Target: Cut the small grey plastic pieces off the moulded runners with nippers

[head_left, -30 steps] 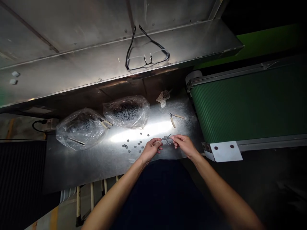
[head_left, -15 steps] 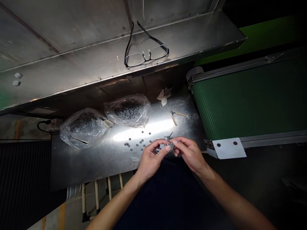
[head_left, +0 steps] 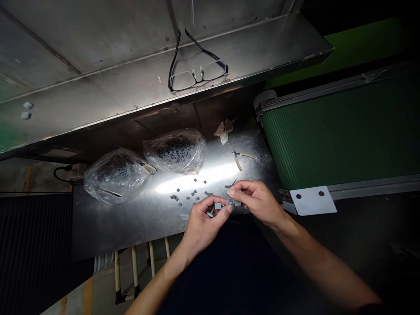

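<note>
A pair of black glasses was lying on the steel shelf above the work table, and two small white blocks were near its left end. On the steel table there were pliers with pale handles and a crumpled rag. To the right ran a green conveyor belt, and a black cable was at the left.

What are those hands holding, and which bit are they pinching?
Small grey square pieces, pinched at their edges by fingertips of the left hand and right hand.
</note>
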Available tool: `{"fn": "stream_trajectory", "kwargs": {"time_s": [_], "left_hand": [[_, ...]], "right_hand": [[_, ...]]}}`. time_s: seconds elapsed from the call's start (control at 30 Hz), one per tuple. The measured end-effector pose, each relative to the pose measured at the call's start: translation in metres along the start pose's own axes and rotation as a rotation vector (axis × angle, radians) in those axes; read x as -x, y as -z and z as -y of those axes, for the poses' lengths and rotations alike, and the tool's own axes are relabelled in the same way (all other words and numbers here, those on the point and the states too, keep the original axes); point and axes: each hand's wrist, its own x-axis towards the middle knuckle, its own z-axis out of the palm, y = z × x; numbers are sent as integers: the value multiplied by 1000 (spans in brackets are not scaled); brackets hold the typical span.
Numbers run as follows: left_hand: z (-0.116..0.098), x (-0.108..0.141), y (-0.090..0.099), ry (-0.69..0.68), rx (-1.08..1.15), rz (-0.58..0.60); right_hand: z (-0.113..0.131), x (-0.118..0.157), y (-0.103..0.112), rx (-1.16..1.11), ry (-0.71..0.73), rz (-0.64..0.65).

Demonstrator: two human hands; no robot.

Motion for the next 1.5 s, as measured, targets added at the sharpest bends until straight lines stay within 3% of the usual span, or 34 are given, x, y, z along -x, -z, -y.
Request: {"fn": "stream_trajectory", "kwargs": {"time_s": [0.13, 0.3, 0.47, 0.63, 0.87, 1.0, 1.2, 1.5], "left_hand": [[5, 1, -5, 83, 19, 5], [24, 10, -6, 205, 34, 108], [51, -6, 1, 314, 121, 55], [67, -18, 1, 372, 255, 67], [74, -21, 0, 386, 328, 77], [76, -26, -1, 381, 299, 53], [90, -40, -2, 386, 128, 34], [117, -64, -7, 209, -150, 18]], "right_hand": [[-36, -12, 5, -133, -76, -142], [-106, -52, 43, -190, -210, -433], [-169, -69, 51, -125, -441, -403], [-205, -69, 42, 26, -502, -396], [-224, -69, 48, 393, -359, -456], [-230, -67, 42, 589, -253, -415], [-236, -72, 31, 761, -153, -343], [-220, -87, 27, 880, -106, -290]]}}
